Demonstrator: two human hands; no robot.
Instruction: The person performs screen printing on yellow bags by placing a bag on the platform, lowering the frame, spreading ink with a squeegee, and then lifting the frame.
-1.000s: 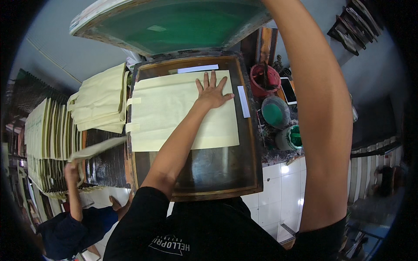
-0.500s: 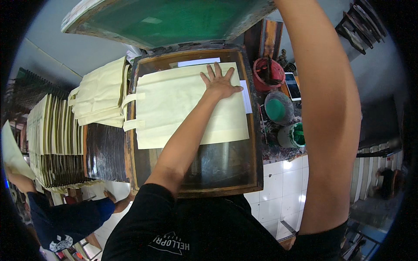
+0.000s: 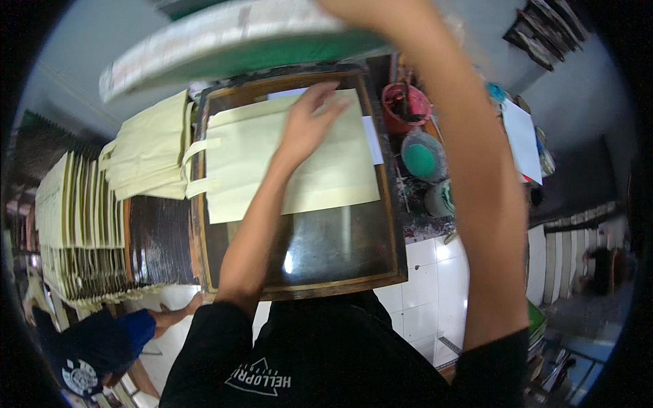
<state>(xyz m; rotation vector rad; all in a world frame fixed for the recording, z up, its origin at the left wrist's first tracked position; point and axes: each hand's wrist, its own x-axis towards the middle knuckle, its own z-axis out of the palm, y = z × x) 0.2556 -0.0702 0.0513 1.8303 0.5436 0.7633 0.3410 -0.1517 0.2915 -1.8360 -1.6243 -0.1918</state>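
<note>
A cream cloth tote bag (image 3: pixel 238 170) lies flat on the dark, wood-rimmed table board (image 3: pixel 320 251), its handles (image 3: pixel 198 187) toward the left. Over the bag's far right part is my left hand (image 3: pixel 309 126), fingers apart and slightly smeared by motion; nothing shows in it. Behind the board a silk-screen frame (image 3: pixel 224 37) with green mesh is tilted up. At the top edge of the view my right hand (image 3: pixel 357 10) grips the rim of that frame, though its fingertips are partly cut off and blurred.
Folded cream bags (image 3: pixel 149 149) are piled left of the board, beside a rack of hanging bags (image 3: pixel 81 204). To the right stand a red bucket (image 3: pixel 406 107), a bowl of green ink (image 3: pixel 420 160) and an ink tub (image 3: pixel 439 198). A co-worker (image 3: pixel 102 347) is at lower left.
The raised screen frame has come lower and its rim faces me more. My right hand has come into view on it. My left hand has shifted left and its spread fingers have lifted.
</note>
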